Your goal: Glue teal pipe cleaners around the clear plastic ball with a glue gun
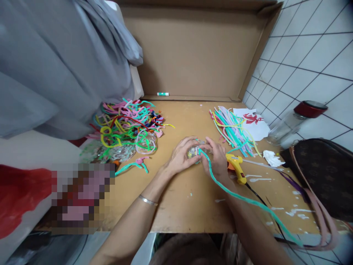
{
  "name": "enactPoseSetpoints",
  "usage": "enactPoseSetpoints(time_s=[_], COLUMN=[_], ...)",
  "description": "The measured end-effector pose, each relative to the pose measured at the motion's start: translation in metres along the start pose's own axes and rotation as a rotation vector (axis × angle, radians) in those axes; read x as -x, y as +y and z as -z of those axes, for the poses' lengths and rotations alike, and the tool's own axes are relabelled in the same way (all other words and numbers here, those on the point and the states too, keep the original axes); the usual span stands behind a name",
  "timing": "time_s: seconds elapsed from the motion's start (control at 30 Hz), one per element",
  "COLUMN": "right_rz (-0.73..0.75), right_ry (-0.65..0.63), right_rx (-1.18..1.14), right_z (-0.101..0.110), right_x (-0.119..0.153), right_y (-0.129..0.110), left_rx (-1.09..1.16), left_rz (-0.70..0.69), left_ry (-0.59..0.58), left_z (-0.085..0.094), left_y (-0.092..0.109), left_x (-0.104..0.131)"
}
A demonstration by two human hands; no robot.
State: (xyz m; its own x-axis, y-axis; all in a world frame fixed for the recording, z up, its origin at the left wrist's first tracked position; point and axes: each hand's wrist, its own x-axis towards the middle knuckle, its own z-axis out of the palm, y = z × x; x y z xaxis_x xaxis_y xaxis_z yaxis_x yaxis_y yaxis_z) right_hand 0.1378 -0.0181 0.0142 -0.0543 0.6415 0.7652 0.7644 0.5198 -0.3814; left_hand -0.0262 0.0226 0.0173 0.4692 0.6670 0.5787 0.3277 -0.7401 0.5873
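Over the middle of the table, my left hand [182, 154] is closed around a small clear plastic piece [192, 151], perhaps the base of a bottle or cup. My right hand [217, 159] presses a long teal pipe cleaner [234, 192] against its right side. The pipe cleaner's free length trails over my right forearm toward the lower right. Fingers cover much of the plastic piece, so its full shape is hidden. A yellow hot glue gun [236, 167] lies just right of my right hand.
Mixed pipe cleaners [125, 119] and clear plastic pieces [124, 151] lie left. A sorted pipe cleaner bundle [234, 132], crumpled tissue [272, 158], glass bottle [289, 125] and brown bag [322, 176] stand or lie right. A cardboard wall [193, 51] with a glue stick [163, 94] closes the back.
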Motion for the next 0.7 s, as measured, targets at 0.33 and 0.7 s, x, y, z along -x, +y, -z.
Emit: enactPoseSetpoints(time_s=[0.33,0.7], right_rz=[-0.059,0.059], right_ry=[-0.037,0.052], right_rx=[-0.038,0.005], right_z=[0.004,0.006], right_x=[0.0,-0.006], right_y=[-0.008,0.0], left_rx=[-0.08,-0.042], left_rz=[-0.009,-0.003], left_ry=[-0.066,0.066], left_z=[0.001,-0.008], left_y=[-0.006,-0.01], left_x=[0.0,0.0])
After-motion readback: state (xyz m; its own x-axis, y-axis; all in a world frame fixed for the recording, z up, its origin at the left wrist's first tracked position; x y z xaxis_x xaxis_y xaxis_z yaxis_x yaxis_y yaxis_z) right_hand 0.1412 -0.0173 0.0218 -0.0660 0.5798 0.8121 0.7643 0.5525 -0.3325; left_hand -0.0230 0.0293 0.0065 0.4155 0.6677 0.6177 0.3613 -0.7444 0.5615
